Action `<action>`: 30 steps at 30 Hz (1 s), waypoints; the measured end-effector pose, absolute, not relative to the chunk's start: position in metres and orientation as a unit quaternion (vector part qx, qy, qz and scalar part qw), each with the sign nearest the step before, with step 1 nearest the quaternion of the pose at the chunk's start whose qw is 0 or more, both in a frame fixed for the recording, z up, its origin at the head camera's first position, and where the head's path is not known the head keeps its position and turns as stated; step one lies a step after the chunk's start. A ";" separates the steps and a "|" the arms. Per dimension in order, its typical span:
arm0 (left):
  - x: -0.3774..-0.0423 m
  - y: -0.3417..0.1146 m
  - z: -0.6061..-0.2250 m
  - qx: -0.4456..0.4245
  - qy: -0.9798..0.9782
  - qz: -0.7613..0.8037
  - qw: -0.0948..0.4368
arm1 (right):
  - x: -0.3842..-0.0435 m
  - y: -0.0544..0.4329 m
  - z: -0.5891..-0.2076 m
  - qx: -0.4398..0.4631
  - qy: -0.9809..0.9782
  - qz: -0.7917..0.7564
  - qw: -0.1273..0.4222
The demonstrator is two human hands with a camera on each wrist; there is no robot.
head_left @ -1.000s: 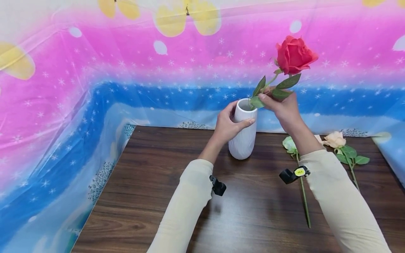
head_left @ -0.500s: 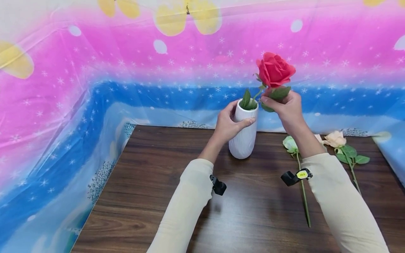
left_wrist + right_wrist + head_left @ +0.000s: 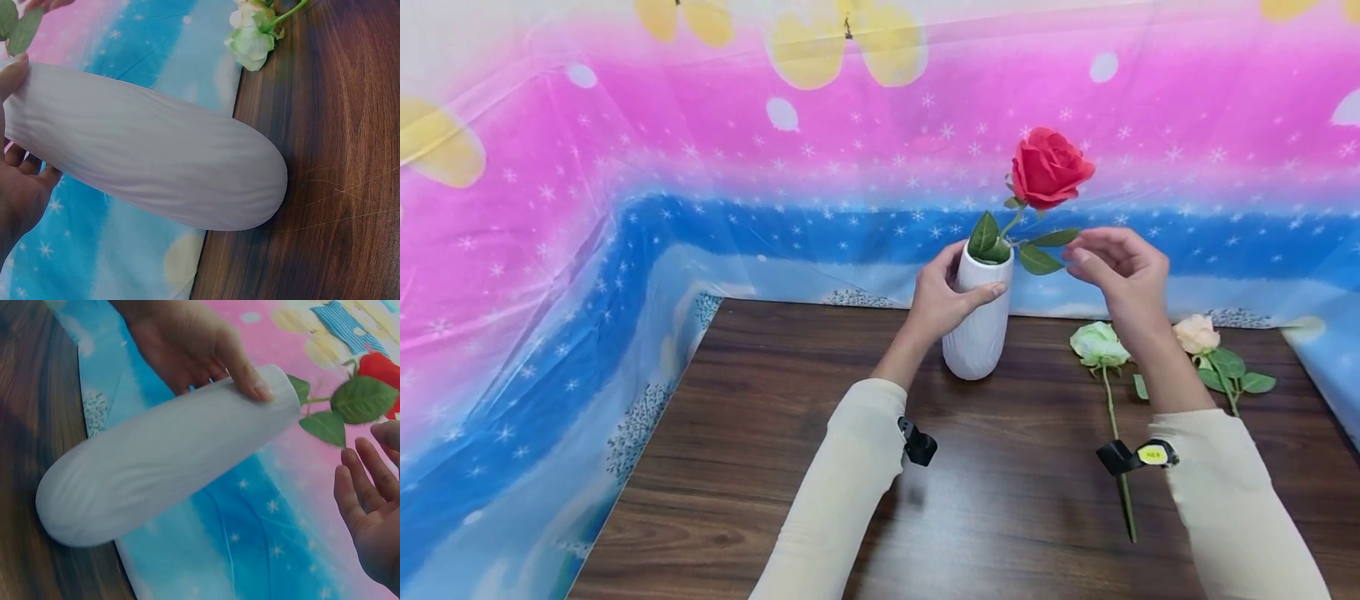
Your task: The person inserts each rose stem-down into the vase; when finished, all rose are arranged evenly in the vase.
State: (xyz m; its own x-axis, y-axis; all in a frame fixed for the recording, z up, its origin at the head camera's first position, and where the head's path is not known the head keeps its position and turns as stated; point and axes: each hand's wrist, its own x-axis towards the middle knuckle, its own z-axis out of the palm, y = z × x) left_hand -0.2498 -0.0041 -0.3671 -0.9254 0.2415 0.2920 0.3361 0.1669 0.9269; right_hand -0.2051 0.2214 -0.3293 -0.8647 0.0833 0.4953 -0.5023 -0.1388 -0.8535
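Note:
A white ribbed vase (image 3: 976, 333) stands upright on the wooden table, and my left hand (image 3: 946, 296) grips it near the rim with the thumb across its front. The red rose (image 3: 1051, 169) stands in the vase, its bloom leaning right above the rim. Leaves show at the mouth and to the right; the lower stem is hidden inside. My right hand (image 3: 1123, 267) is just right of the rose's leaves, fingers loosely bent and holding nothing. In the right wrist view, those fingers (image 3: 369, 469) are close to a leaf (image 3: 364, 400); whether they touch it I cannot tell.
A pale green rose (image 3: 1099, 343) lies on the table (image 3: 760, 433) under my right forearm. Beyond it lies a peach rose (image 3: 1197, 333), partly covered by my arm. A patterned pink and blue cloth (image 3: 820, 167) hangs behind and to the left.
The red rose has moved left and down into the vase. My right hand has let go of it and drawn back to the right. My left hand keeps its hold.

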 end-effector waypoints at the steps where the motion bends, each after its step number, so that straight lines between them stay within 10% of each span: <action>1: -0.250 -0.004 -0.367 -0.190 -0.762 -0.618 0.039 | -0.202 0.225 -0.331 0.168 -0.627 0.733 0.202; 30: -0.250 -0.002 -0.370 -0.196 -0.749 -0.631 0.049 | -0.146 0.335 -0.467 0.009 -0.793 0.609 0.007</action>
State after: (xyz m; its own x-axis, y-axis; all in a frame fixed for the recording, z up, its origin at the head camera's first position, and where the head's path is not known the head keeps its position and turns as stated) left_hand -0.2496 -0.0021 -0.3696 -0.9181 0.2331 0.3206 0.3556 0.1269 0.9260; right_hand -0.1459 0.3346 -0.4667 -0.9997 -0.0057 0.0229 -0.0236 0.2570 -0.9661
